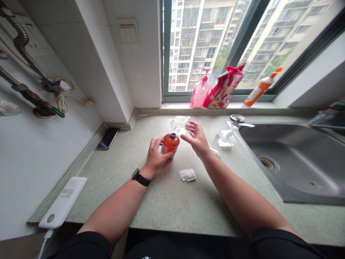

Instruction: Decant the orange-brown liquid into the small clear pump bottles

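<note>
My left hand (157, 154) is wrapped round an orange-red bottle (170, 144), which stands upright with its narrow neck uncapped. My right hand (198, 138) grips a clear, square-sided plastic bottle (182, 124) by its right side, fingers behind and thumb below. The clear bottle is tilted, its round mouth close to the orange-red bottle's neck; whether the two touch I cannot tell. On the counter in front of my hands lies a folded white tissue (187, 175). A small white object (215, 152), partly hidden by my right wrist, lies beyond that forearm.
A clear pump bottle (225, 138) stands beside the steel sink (293, 162) and its faucet (244, 125). A phone (107, 139) and a white power bank (63, 201) lie on the left. Along the windowsill are a pink pump bottle (201, 92), a red bag (225, 88) and an orange-white tube (260, 91).
</note>
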